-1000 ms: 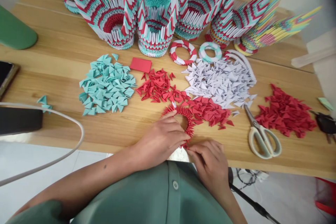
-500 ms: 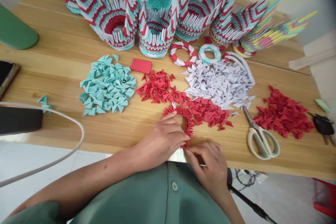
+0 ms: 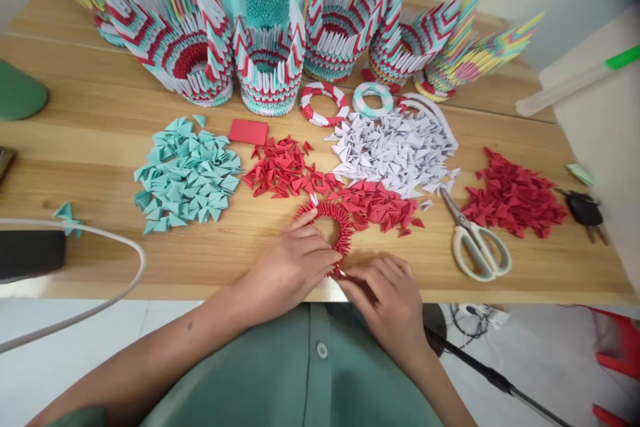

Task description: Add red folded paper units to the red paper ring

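A spiky red paper ring (image 3: 344,221) lies near the table's front edge, with one white point at its far side. My left hand (image 3: 293,260) is closed on the ring's left and near side, hiding part of it. At the ring's near end, my right hand (image 3: 383,290) has its thumb and forefinger pinched together on something small and pale, too small to make out. Behind the ring are piles of folded red pieces (image 3: 380,205) and white pieces (image 3: 400,147). To the left lies a pile of teal pieces (image 3: 187,177).
Several folded-paper baskets (image 3: 270,73) stand along the back. Two small paper rings (image 3: 325,104), a red card (image 3: 249,131), scissors (image 3: 475,243) and another red pile (image 3: 515,197) lie around. A white cable (image 3: 135,267) curves at the left.
The view has shifted, so the table's objects sit further left in the picture. My left hand still holds the red ring, and my right hand stays pinched at its near end.
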Motion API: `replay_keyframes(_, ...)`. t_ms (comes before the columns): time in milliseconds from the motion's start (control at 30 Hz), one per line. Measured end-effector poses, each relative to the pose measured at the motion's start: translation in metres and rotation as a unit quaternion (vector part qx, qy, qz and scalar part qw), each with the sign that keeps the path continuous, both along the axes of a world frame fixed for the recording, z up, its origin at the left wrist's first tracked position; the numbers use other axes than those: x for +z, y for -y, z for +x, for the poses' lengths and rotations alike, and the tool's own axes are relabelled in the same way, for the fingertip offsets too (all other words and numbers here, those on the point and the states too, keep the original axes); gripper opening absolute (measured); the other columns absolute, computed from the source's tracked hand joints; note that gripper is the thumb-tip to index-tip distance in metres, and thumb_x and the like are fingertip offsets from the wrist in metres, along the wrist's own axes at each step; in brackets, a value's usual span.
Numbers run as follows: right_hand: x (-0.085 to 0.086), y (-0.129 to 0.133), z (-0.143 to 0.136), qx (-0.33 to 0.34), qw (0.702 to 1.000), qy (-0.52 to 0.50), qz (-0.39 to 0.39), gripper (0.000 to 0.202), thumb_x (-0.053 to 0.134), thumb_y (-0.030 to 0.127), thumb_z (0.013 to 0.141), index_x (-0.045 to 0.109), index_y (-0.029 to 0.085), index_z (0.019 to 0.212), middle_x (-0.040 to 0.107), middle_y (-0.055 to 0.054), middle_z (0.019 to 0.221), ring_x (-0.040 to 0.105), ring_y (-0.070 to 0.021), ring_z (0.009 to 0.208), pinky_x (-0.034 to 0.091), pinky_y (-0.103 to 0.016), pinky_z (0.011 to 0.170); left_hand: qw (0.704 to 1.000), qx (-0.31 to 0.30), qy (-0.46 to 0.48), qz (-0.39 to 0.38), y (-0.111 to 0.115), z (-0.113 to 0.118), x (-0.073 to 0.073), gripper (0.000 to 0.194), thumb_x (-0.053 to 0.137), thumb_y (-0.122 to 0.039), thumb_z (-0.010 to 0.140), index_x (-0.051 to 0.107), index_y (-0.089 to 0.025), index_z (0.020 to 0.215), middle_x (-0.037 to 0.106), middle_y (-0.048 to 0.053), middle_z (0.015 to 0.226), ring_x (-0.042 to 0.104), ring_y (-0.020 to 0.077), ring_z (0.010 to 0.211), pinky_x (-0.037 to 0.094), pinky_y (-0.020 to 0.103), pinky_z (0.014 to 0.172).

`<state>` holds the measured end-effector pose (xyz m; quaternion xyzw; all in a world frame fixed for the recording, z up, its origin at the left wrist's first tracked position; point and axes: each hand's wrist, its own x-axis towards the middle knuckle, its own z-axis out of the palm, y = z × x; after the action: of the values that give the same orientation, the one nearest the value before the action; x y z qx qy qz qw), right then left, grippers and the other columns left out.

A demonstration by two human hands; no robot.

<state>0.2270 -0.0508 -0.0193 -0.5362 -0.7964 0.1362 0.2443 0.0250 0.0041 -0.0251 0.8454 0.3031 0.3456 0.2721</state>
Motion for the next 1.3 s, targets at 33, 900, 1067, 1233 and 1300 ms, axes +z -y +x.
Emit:
replay_keyframes(33,0.000,0.000,0.001,-0.002,1.000,-0.003,0.000,0.008,0.066,0.028,0.092,0.063,0.022,0.087,0.066,0.001,0.073,0.056,-0.0155,0.070,0.036,-0.033,0.077,1.000,0.000,-0.001,0.000,0.000,0.000,0.000,0.016,0.054,-0.013,0.096,0.069,-0.014,0.092,0.071,0.004,0.083,0.063,0.0146,0.081,0.040,0.045,0.112)
replay_keyframes(900,-0.009,-0.006,-0.005,-0.024,0.999,-0.027,0.012,0.020,0.062,0.028,0.094,0.065,0.019,0.076,0.064,0.001,0.069,0.052,-0.0151,0.069,0.033,-0.034,0.078,1.000,-0.011,-0.003,0.005,-0.003,0.001,0.004,0.015,0.056,-0.011,0.094,0.069,-0.015,0.087,0.074,0.004,0.084,0.066,0.0144,0.079,0.042,0.046,0.110)
replay_keyframes(1067,-0.007,-0.002,0.004,-0.008,0.997,-0.082,0.003,0.013,0.062,0.026,0.094,0.066,0.019,0.084,0.065,0.000,0.073,0.055,-0.0143,0.070,0.036,-0.034,0.079,1.000,-0.001,-0.010,0.012,-0.002,-0.001,0.003,0.011,0.060,-0.012,0.093,0.070,-0.016,0.092,0.076,0.004,0.088,0.067,0.0162,0.084,0.038,0.049,0.113)
replay_keyframes(1233,-0.007,0.005,0.013,-0.010,0.995,-0.096,0.014,0.011,0.059,0.022,0.095,0.065,0.019,0.086,0.065,0.000,0.074,0.056,-0.0139,0.070,0.038,-0.033,0.078,0.999,0.033,0.007,0.018,-0.001,-0.002,0.006,0.010,0.064,-0.010,0.090,0.071,-0.015,0.096,0.076,0.005,0.090,0.068,0.0169,0.089,0.035,0.049,0.116)
replay_keyframes(1300,-0.008,0.005,0.014,-0.012,0.995,-0.096,0.022,0.012,0.059,0.022,0.096,0.065,0.019,0.085,0.065,0.000,0.074,0.056,-0.0139,0.069,0.039,-0.033,0.077,0.999,0.045,0.006,0.016,0.000,-0.002,0.007,0.010,0.065,-0.010,0.090,0.071,-0.016,0.096,0.076,0.004,0.091,0.068,0.0167,0.090,0.034,0.049,0.117)
